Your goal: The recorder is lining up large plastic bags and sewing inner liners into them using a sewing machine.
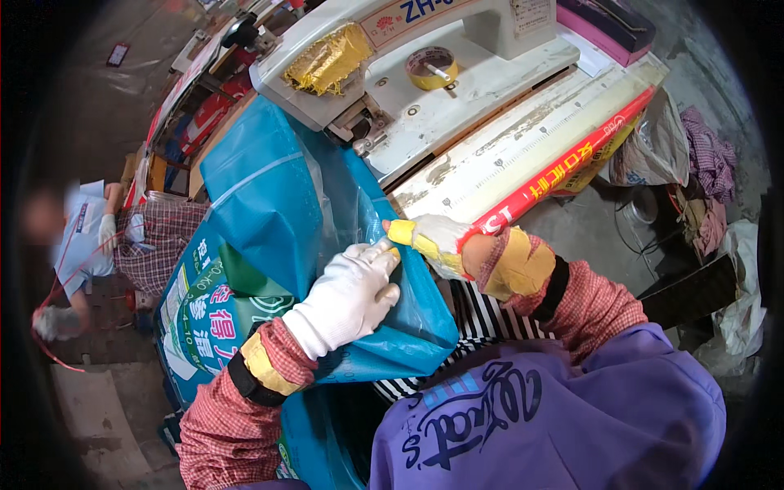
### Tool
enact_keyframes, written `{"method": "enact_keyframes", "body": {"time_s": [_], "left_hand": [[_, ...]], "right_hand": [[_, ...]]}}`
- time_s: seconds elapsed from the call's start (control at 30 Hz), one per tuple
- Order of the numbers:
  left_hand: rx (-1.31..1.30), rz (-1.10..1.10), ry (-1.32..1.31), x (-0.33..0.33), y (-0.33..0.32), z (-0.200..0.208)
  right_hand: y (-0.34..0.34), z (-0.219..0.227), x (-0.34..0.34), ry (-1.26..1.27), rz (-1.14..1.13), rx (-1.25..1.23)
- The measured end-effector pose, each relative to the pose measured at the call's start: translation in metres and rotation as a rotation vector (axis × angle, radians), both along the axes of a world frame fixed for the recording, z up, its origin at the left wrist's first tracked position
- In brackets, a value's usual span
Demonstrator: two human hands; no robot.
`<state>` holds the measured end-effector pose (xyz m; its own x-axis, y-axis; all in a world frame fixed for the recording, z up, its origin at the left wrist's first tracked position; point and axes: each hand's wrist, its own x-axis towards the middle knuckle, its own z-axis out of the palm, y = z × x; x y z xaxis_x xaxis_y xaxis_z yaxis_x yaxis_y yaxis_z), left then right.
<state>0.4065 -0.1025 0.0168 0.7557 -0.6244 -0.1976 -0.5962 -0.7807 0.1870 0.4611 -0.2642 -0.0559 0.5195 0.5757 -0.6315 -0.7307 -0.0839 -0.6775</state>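
Note:
A large blue woven plastic bag with printed panels stands before me, its upper part folded and creased beneath the sewing machine's head. My left hand, in a white glove, presses onto the bag with its fingers curled around a fold of it. To its right, my right hand wears a worn white glove with yellow tape around the fingers. Its visible fingers stretch leftward, and a fingertip meets the bag's right edge. The white sewing machine has a yellow cloth patch on its head.
A tape roll lies on the machine's bed. The worn white table has a red and yellow strip along its edge. A purple box sits at the back right, with sacks below. Another person is at the left.

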Motion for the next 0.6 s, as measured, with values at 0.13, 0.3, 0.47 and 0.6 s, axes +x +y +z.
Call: {"method": "enact_keyframes", "body": {"time_s": [0.13, 0.3, 0.47, 0.6], "left_hand": [[-0.161, 0.026, 0.224, 0.002, -0.002, 0.007], [-0.194, 0.231, 1.019, 0.004, -0.023, 0.058], [0.093, -0.097, 0.683, 0.003, -0.050, 0.076], [0.285, -0.048, 0.289, 0.033, -0.050, 0.052]], "right_hand": [[0.001, 0.004, 0.008, -0.232, 0.093, -0.101], [-0.004, 0.006, 0.016, -1.009, 0.510, -0.537], [0.006, -0.015, 0.036, -1.134, 0.411, -0.605], [0.025, -0.004, 0.072, -1.107, 0.420, -0.583]]}}
